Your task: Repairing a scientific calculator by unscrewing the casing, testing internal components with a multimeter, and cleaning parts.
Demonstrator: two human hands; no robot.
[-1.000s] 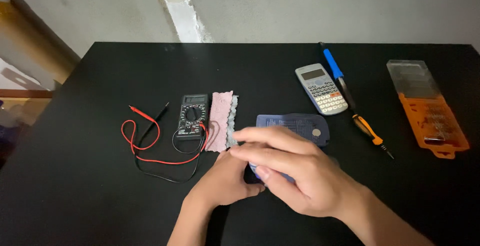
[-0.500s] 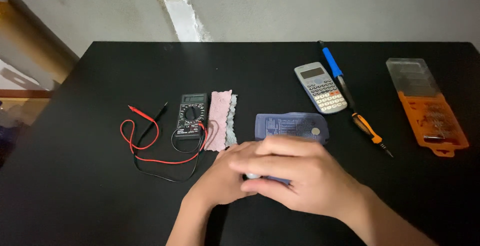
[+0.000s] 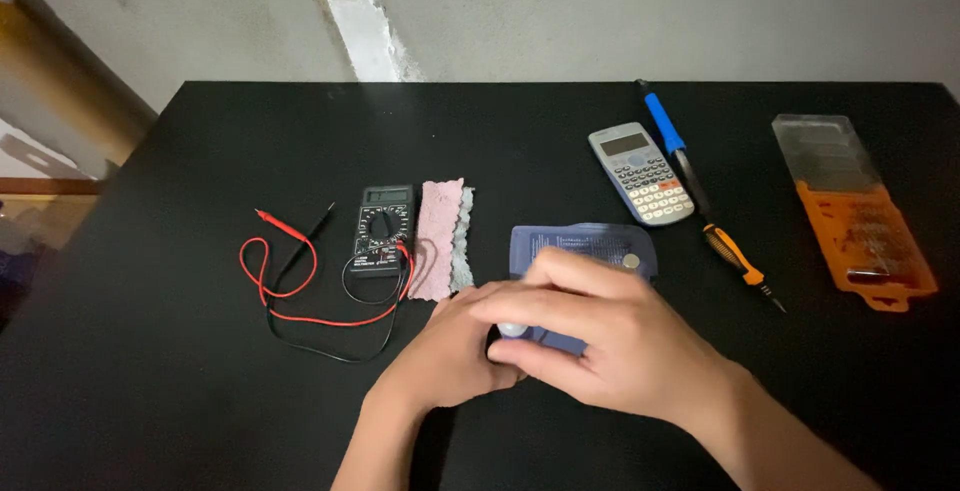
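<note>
Blue-grey flat cover (image 3: pixel 585 251) lay near the middle of the black surface (image 3: pixel 200 401), long axis roughly left-right, its near edge hidden under both hands. Right hand (image 3: pixel 610 341) sat on top of it, fingers curled and pressed down over the near-left corner. Left hand (image 3: pixel 450 356) came in from the left, fingertips tucked under the right hand's fingers, pinching at something small and pale (image 3: pixel 512 329) between them; couldn't tell exactly what it was or how it was gripped. Right hand was the nearer to the cover, covering more of it. A small round silvery piece (image 3: pixel 631 262) rested on the cover's far-right corner.

Surroundings: pink cloth strip (image 3: pixel 438 239) just left of the cover, multimeter (image 3: pixel 384 229) beside that with red and black leads (image 3: pixel 300 291) looped out to the left. Calculator (image 3: pixel 641 173) beyond the cover to the right, blue-handled tool (image 3: pixel 665 123) and orange-handled screwdriver (image 3: pixel 735 256) right of that, orange bit case (image 3: pixel 860 226) well apart at far right. Open room lay toward the near edge and near-left.
</note>
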